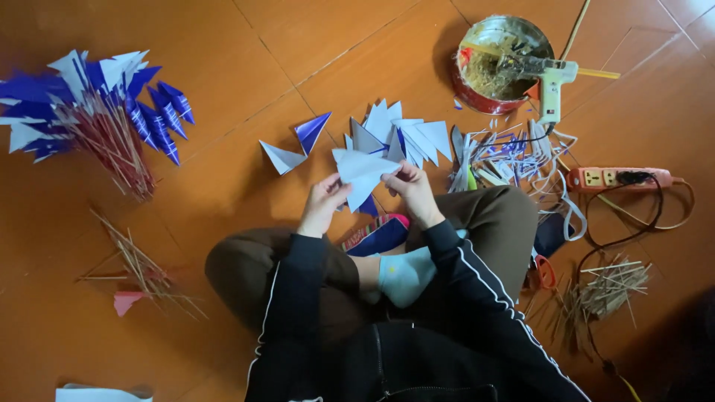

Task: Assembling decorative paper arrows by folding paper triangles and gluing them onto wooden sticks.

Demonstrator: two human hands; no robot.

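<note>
Head view: the left hand [323, 202] and right hand [412, 189] both pinch a folded white paper piece [360, 173] between them. Just beyond lies a pile of folded triangles [402, 134]. The glue gun [550, 83] sits well right; its nozzle is hidden in the tin [477, 89].

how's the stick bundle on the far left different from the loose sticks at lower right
The left bundle carries blue and white paper flags on its sticks; the right pile is bare sticks. The left bundle fans out from gathered ends; the right pile lies scattered and crossed. Both are thin sticks resting on the orange tiled floor.
</note>
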